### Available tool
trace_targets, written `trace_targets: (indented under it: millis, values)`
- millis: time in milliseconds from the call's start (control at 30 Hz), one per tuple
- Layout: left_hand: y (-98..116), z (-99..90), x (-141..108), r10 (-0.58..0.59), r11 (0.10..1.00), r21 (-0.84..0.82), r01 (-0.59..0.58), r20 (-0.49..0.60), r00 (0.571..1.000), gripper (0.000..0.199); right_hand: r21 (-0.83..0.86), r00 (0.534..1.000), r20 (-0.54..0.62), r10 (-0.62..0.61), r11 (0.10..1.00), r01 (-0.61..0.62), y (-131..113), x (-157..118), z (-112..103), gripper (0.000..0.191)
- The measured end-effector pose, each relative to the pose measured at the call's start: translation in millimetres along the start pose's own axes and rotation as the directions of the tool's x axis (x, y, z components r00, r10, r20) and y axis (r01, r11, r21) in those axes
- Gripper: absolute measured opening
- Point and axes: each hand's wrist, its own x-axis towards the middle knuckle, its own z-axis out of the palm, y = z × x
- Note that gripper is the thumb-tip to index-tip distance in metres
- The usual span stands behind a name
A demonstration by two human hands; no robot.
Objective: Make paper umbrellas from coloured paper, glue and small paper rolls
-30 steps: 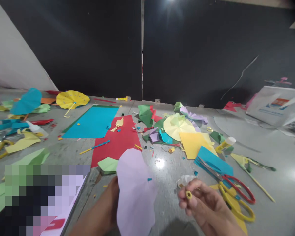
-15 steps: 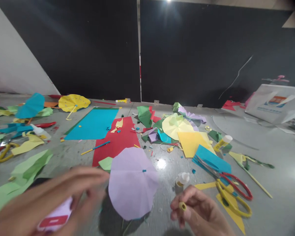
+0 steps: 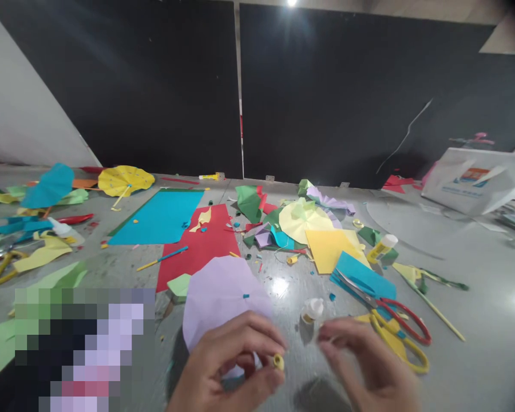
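Note:
Near the bottom centre my left hand pinches a small yellow paper roll between thumb and fingertips. It hangs over the lower part of a round lilac paper disc, which has a small blue piece near its middle. To the right, my right hand is curled with thumb and fingers near each other, blurred; whether anything is between them cannot be made out. A small white glue bottle stands just beyond my right fingertips.
Scissors lie at the right on blue paper, near a glue stick. Blue and red sheets lie behind the disc. Scraps and a yellow paper umbrella are further back. A pixelated patch covers the lower left.
The yellow roll has passed from my right hand to my left hand, which moved right over the lilac disc. My right hand has shifted slightly right, off the roll.

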Motion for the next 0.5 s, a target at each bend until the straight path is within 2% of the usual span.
trace_targets:
  millis: [33,67,100,133,167,233,300,400,467,500]
  values:
    - [-2,1.2,-1,-0.041,0.998,-0.04,0.041,-0.002,0.999,0.007,-0.157,0.987,-0.134,-0.084,0.986,0.063,6,6,-5,0.019]
    - [-6,3.4,-2,-0.08,0.993,-0.084,0.081,0.011,0.997,0.008,-0.271,0.979,-0.162,-0.122,0.96,0.074,12,13,-9,0.032]
    - [-12,6.3,-3,-0.115,0.985,-0.124,0.118,0.031,0.993,0.01,-0.338,0.983,-0.135,-0.128,0.938,0.076,19,19,-10,0.045]
    - [-20,9.6,-3,-0.129,0.98,-0.144,0.136,0.058,0.99,0.013,-0.372,0.992,-0.067,-0.109,0.925,0.077,25,25,-10,0.05]
    - [-29,13.0,-4,-0.132,0.98,-0.136,0.143,0.086,0.988,0.015,-0.379,0.997,0.018,-0.081,0.922,0.082,29,30,-8,0.05]
    - [-50,19.5,-5,-0.101,0.993,-0.042,0.106,0.119,0.988,0.013,-0.359,0.988,0.146,-0.052,0.928,0.102,35,36,-2,0.034]
    - [-68,24.9,-6,-0.022,0.998,0.068,0.014,0.123,0.992,0.009,-0.334,0.979,0.195,-0.062,0.934,0.125,34,37,1,0.023]
    - [-83,31.0,-5,0.073,0.982,0.164,-0.094,0.128,0.989,0.006,-0.328,0.979,0.168,-0.117,0.929,0.168,22,31,-9,0.025]
    - [-86,34.0,-6,0.107,0.976,0.175,-0.131,0.143,0.984,0.007,-0.325,0.978,0.109,-0.176,0.924,0.202,10,23,-24,0.035]
    - [-87,35.0,-6,0.114,0.976,0.17,-0.139,0.151,0.982,0.009,-0.298,0.984,0.074,-0.162,0.938,0.177,4,18,-32,0.041]
